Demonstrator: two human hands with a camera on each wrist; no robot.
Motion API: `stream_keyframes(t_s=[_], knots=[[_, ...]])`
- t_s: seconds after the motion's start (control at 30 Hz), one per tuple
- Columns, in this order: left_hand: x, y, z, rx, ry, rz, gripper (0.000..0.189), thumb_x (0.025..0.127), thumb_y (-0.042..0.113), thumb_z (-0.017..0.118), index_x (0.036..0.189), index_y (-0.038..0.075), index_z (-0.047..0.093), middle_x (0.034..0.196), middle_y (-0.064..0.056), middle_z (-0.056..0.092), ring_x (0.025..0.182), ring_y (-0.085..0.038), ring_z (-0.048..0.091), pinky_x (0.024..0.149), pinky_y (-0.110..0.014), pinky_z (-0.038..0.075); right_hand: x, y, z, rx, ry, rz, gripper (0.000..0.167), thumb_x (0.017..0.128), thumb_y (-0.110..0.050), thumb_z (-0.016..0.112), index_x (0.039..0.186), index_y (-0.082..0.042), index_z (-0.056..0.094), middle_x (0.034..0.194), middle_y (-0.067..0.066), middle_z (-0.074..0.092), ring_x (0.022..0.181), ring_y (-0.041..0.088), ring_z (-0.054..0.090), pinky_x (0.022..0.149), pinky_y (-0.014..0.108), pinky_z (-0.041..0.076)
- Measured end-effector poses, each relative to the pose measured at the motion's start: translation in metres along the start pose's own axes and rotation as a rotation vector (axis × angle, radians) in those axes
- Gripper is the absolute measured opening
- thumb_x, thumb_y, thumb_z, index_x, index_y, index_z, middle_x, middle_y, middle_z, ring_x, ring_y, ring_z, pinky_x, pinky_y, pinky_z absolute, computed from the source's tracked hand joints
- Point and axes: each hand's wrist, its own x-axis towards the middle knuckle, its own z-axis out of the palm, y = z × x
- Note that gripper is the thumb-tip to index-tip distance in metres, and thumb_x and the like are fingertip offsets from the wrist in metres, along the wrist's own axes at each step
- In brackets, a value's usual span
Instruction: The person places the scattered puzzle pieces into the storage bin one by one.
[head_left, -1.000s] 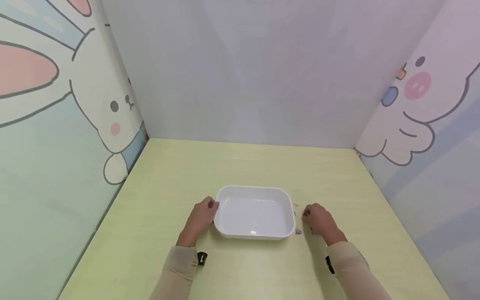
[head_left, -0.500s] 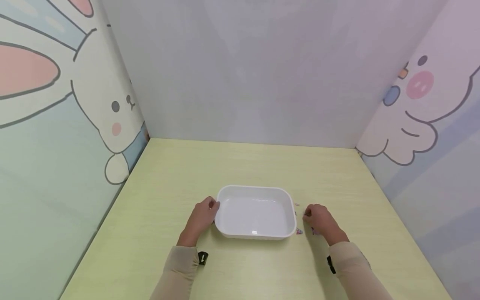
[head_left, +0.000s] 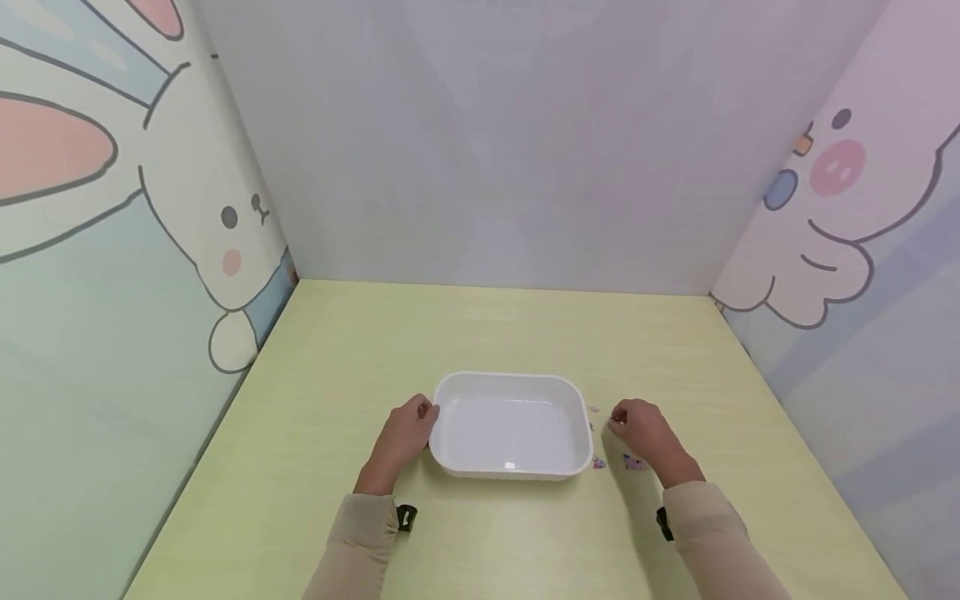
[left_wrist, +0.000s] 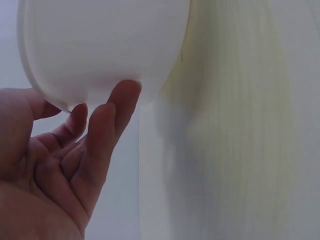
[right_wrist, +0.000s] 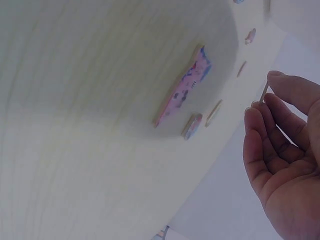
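My left hand [head_left: 401, 435] grips the left end of a white rectangular tray [head_left: 510, 433]. In the left wrist view, its thumb is at the tray's rim and the fingertips lie against the outer wall [left_wrist: 110, 45]. To the right of the tray, my right hand [head_left: 651, 440] pinches a small thin flat piece [right_wrist: 264, 93] between thumb and fingertips, seen edge-on in the right wrist view. Under that hand a larger pink printed flat piece [right_wrist: 184, 89] lies on the table, with a small printed piece [right_wrist: 192, 126] and a narrow pale one [right_wrist: 213, 113] near it.
More small printed pieces [head_left: 597, 462] lie along the tray's right side on the pale yellow-green table [head_left: 360, 333]. A grey wall [head_left: 487, 150] stands behind. Side walls with a cartoon rabbit [head_left: 217, 192] and a pink-snouted figure [head_left: 837, 167] flank the table.
My right hand, pinching the small flat piece, has shifted slightly up and to the right, so more of the pink printed piece shows. My left hand and the tray have stayed in place.
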Motion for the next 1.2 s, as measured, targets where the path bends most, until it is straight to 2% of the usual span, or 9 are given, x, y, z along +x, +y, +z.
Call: stream_keyframes(t_s=[0.23, 0.4, 0.6, 0.87, 1.2], knots=[[0.000, -0.001, 0.001, 0.000, 0.003, 0.014, 0.022, 0.101, 0.026, 0.050, 0.108, 0.006, 0.058, 0.087, -0.004, 0.064, 0.063, -0.014, 0.057, 0.059, -0.031, 0.046, 0.000, -0.010, -0.013, 0.018, 0.054, -0.047, 0.014, 0.088, -0.006, 0.069, 0.093, 0.007, 0.066, 0.082, 0.009, 0.062, 0.075, 0.025, 0.059, 0.068, 0.043, 0.050], [-0.001, -0.002, 0.001, 0.021, 0.025, 0.035, 0.024, 0.101, 0.026, 0.050, 0.113, 0.006, 0.056, 0.100, -0.010, 0.067, 0.074, -0.016, 0.062, 0.066, -0.035, 0.049, 0.001, -0.018, -0.019, 0.020, 0.080, -0.080, 0.013, 0.089, -0.007, 0.068, 0.094, 0.006, 0.067, 0.084, 0.010, 0.062, 0.077, 0.026, 0.058, 0.069, 0.044, 0.049], [-0.004, -0.002, 0.003, 0.075, 0.048, 0.033, 0.027, 0.102, 0.027, 0.048, 0.117, 0.007, 0.055, 0.105, -0.012, 0.067, 0.092, -0.026, 0.064, 0.076, -0.043, 0.050, 0.000, -0.039, -0.027, 0.040, 0.085, -0.092, 0.014, 0.090, -0.008, 0.068, 0.096, 0.004, 0.068, 0.091, 0.012, 0.063, 0.085, 0.030, 0.060, 0.074, 0.046, 0.050], [-0.006, 0.001, 0.004, 0.104, 0.059, 0.058, 0.028, 0.102, 0.025, 0.047, 0.121, 0.004, 0.053, 0.107, -0.016, 0.067, 0.092, -0.029, 0.065, 0.075, -0.044, 0.050, 0.004, -0.070, -0.033, 0.065, 0.057, -0.104, 0.015, 0.091, -0.010, 0.067, 0.100, 0.003, 0.068, 0.098, 0.013, 0.064, 0.091, 0.031, 0.059, 0.078, 0.046, 0.050], [-0.004, -0.002, 0.006, 0.096, 0.033, 0.060, 0.027, 0.102, 0.024, 0.049, 0.119, 0.004, 0.052, 0.108, -0.017, 0.067, 0.093, -0.029, 0.066, 0.075, -0.044, 0.050, 0.013, -0.099, -0.028, 0.058, 0.064, -0.164, 0.013, 0.090, -0.009, 0.069, 0.096, 0.002, 0.069, 0.091, 0.010, 0.062, 0.085, 0.026, 0.059, 0.075, 0.042, 0.050]])
